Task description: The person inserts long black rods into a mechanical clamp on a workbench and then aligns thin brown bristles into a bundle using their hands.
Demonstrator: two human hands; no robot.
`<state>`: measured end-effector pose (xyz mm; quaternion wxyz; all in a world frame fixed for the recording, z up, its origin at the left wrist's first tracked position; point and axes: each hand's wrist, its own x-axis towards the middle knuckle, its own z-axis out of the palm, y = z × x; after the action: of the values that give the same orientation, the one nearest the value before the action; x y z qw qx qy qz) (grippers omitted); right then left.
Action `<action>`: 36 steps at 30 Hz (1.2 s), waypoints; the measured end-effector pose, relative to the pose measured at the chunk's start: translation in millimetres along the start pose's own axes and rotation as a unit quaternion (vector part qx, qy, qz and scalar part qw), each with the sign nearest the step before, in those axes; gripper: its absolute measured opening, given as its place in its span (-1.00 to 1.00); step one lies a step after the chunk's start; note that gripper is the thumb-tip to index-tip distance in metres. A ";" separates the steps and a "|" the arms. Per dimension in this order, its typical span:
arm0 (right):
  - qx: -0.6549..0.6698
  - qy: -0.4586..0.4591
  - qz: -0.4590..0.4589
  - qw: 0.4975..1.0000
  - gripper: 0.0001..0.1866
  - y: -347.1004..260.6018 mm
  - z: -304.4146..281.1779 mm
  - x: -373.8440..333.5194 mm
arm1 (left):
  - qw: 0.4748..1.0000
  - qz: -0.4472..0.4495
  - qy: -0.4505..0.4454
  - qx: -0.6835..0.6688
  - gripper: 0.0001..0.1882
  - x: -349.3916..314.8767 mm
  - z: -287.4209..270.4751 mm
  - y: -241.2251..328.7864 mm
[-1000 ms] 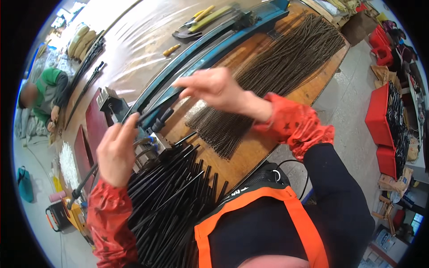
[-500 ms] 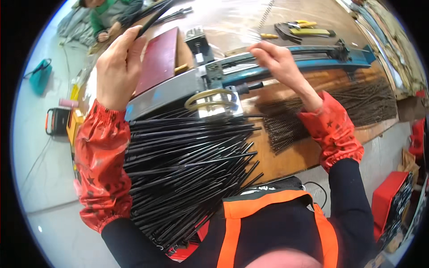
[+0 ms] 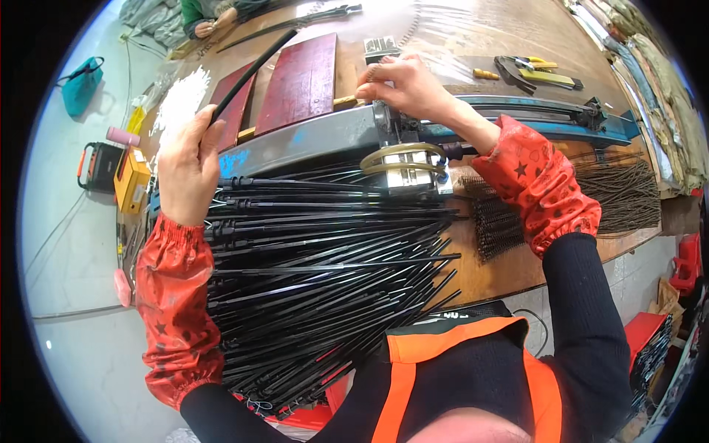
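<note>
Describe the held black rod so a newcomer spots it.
Find the big pile of rods. At its upper left, the left hand grips one black rod. Unlike those piled, it's raised, slanting across the red boards.

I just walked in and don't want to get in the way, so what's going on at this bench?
Someone in red sleeve covers is working at a wooden table. Their left hand holds a black rod at a slant, and their right hand pinches what looks like a thin coiled spring, near a long metal fixture. A heap of black rods lies in front of them, with a bundle of dark coils to the right. Another person's hands show at upper left.
</note>
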<state>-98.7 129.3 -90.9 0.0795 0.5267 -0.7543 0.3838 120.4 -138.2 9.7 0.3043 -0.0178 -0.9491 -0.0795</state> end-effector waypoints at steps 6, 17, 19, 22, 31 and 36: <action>-0.172 -0.091 -0.072 0.978 -0.83 -6.5 16.3 6.5 | 1.000 0.003 -0.015 0.007 -0.75 2.3 9.6 -2.7; -0.452 0.063 0.042 0.889 -0.94 87.7 -173.1 -177.1 | 0.984 0.061 -0.166 0.005 -0.77 3.9 87.5 22.8; -0.427 0.071 0.049 0.900 -0.93 88.3 -179.1 -181.0 | 0.983 0.089 -0.160 -0.031 -0.78 19.2 122.2 37.0; -0.385 0.098 0.050 0.916 -0.94 103.0 -187.1 -200.5 | 0.979 0.114 -0.162 -0.056 -0.77 34.3 154.4 45.6; -0.339 0.133 0.058 0.929 -0.92 112.1 -171.1 -201.5 | 0.975 0.001 -0.193 -0.107 -0.64 19.8 158.2 47.1; -0.328 0.150 0.072 0.930 -0.90 114.1 -167.9 -200.4 | 0.976 0.017 -0.122 -0.177 -0.76 18.6 168.3 47.7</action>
<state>-157.3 404.7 -136.0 0.3326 0.3515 -0.8533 0.1941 12.4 -64.2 -107.8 0.1798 -0.0968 -0.9494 -0.2388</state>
